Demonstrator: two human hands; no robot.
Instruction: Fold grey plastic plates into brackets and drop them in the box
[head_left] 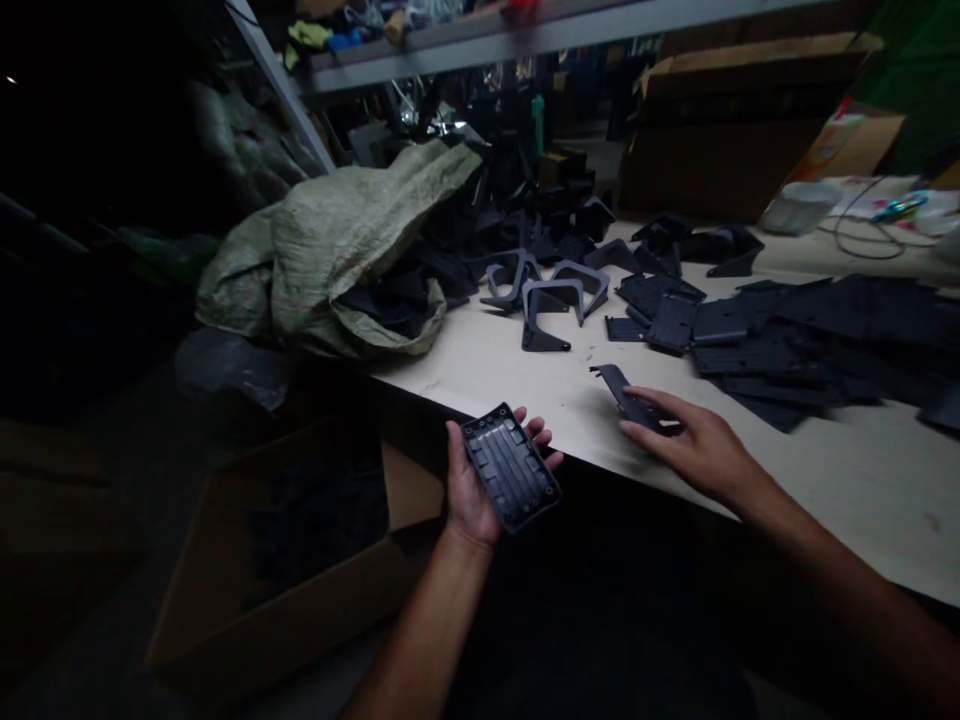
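On the palm of my left hand (472,495) rests a black rectangular plastic tray-like part (511,468), its ribbed inner side facing up, just off the table's front edge. My right hand (686,435) pinches a thin dark plastic piece (634,398) between thumb and fingers, tilted above the table (570,400). Beyond it stand several dark angled brackets (551,305). A pile of flat black plastic parts (795,340) spreads over the table to the right.
A greenish woven sack (330,240) spills dark parts at the table's left end. Below it, an open cardboard box (300,610) holds dark pieces. A large carton (727,140) stands at the back right, under a shelf beam (555,35).
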